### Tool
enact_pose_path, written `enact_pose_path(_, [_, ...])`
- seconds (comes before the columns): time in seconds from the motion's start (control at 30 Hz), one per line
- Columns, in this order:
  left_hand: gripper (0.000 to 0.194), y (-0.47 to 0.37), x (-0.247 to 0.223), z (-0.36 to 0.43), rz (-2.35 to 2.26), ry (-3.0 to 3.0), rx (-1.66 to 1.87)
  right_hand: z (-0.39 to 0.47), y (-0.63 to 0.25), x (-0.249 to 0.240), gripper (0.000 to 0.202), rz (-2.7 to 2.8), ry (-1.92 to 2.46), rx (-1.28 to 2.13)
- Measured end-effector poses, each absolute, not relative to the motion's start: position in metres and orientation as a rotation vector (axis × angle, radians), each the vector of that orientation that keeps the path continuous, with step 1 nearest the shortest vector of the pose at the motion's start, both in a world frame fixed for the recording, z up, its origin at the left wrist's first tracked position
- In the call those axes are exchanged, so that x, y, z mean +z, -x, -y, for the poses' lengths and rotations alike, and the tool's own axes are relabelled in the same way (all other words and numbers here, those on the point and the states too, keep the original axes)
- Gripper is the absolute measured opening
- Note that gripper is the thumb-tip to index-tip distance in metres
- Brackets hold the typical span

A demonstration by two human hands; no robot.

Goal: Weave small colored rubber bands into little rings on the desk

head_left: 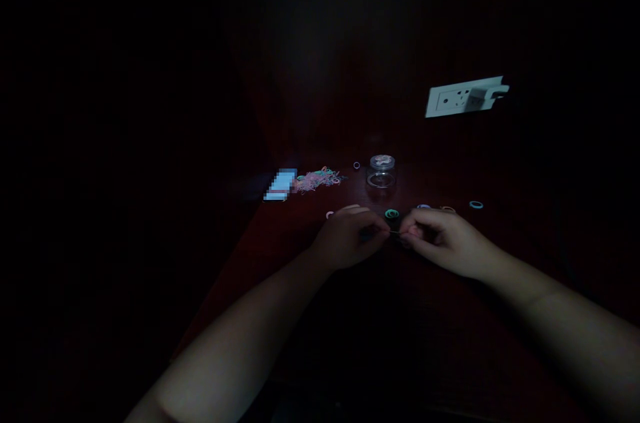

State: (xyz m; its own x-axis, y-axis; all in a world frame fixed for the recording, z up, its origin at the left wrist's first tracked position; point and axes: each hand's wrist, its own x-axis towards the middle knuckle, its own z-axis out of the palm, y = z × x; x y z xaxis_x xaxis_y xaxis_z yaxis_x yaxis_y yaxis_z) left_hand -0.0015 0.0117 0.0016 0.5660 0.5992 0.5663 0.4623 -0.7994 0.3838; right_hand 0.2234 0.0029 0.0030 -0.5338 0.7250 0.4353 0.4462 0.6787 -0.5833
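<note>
My left hand (pixel 353 236) and my right hand (pixel 445 241) meet over the dark red table, both closed in a pinch. A thin, pale elastic band (pixel 395 232) runs taut between their fingertips; its ends are hidden by the fingers. Just beyond the hands lies a small bunch of green elastic bands (pixel 392 214). A pink band (pixel 329 215) shows partly behind my left hand. Bluish bands (pixel 423 207) and orange ones (pixel 447 209) peek out behind my right hand. Farther right rests a blue ring-shaped band (pixel 476 204).
A clear lidded jar (pixel 381 173) stands at the back, with a small pale ring (pixel 357 165) left of it. A loose heap of coloured bands (pixel 319 180) lies beside a lit phone (pixel 281 184). A wall socket (pixel 463 98) holds a plug. The surroundings are very dark.
</note>
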Motion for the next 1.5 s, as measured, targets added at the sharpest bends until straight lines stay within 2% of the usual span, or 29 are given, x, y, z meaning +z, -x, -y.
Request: enact_pose_path(1.5, [0.005,0.0024,0.0073,-0.0098,-0.826,-2.651,0.988,-0.0025,-0.2233,0.0038,0.011,2.242,0.873,0.523])
